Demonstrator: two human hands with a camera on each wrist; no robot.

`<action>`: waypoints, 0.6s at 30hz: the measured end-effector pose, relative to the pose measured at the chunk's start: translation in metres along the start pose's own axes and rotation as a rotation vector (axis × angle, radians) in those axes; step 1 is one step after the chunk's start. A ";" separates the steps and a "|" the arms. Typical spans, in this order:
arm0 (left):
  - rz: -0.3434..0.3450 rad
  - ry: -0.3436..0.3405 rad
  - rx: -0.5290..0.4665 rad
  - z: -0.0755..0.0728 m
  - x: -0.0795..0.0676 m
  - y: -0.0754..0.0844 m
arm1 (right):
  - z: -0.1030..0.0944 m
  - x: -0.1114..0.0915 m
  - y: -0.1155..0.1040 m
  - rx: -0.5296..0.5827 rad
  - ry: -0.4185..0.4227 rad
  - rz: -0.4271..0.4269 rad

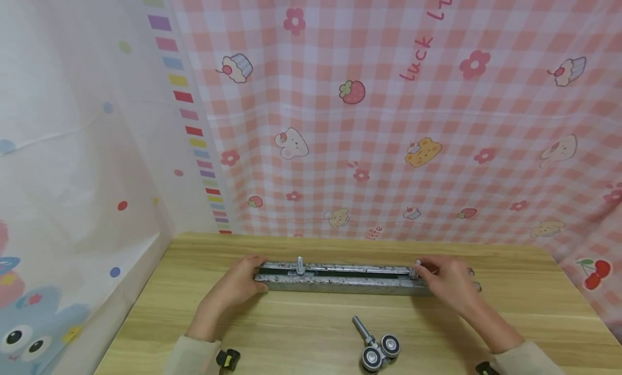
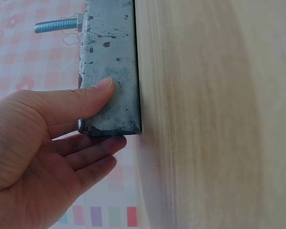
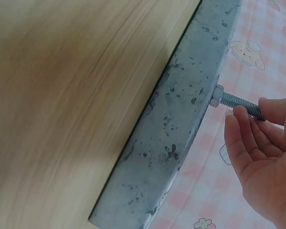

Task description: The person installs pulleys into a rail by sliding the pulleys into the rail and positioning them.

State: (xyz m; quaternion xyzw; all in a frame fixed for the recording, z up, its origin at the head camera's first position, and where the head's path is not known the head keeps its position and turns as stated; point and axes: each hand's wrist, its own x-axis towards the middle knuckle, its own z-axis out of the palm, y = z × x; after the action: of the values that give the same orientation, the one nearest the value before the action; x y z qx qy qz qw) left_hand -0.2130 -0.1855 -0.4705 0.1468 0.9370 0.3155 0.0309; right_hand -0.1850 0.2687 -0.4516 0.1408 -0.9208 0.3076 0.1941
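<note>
A grey steel channel rail [image 1: 340,285], its paint chipped, lies lengthwise across the wooden table with its slot facing up. My left hand [image 1: 238,283] holds the rail's left end, thumb against the near face and fingers round the end and far side. A threaded bolt [image 1: 299,265] stands upright out of the slot near that hand. Towards the right end, my right hand [image 1: 449,283] pinches a second threaded bolt [image 3: 238,104] between thumb and fingers. That bolt has a hex nut [image 3: 217,95] at its base, close by the slot. Whatever carries it is hidden inside the rail.
A loose roller hanger [image 1: 390,344], with wheels and a threaded bolt, lies on the table [image 1: 291,332] in front of the rail. A pink checked cloth [image 1: 320,121] hangs behind the table, and a white patterned cloth [image 1: 97,164] hangs at the left.
</note>
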 end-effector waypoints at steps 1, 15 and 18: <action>0.000 0.000 0.001 0.000 0.000 0.000 | 0.001 0.001 -0.001 0.007 -0.001 0.001; 0.006 0.004 0.008 -0.001 -0.001 0.001 | 0.012 0.004 -0.009 0.035 -0.007 -0.027; 0.003 0.000 0.008 -0.002 -0.001 0.002 | 0.014 0.004 -0.011 0.050 -0.013 -0.026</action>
State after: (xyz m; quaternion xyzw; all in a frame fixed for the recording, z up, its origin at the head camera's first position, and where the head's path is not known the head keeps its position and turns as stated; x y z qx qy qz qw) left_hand -0.2120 -0.1851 -0.4682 0.1482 0.9381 0.3116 0.0298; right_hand -0.1884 0.2511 -0.4543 0.1596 -0.9121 0.3270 0.1887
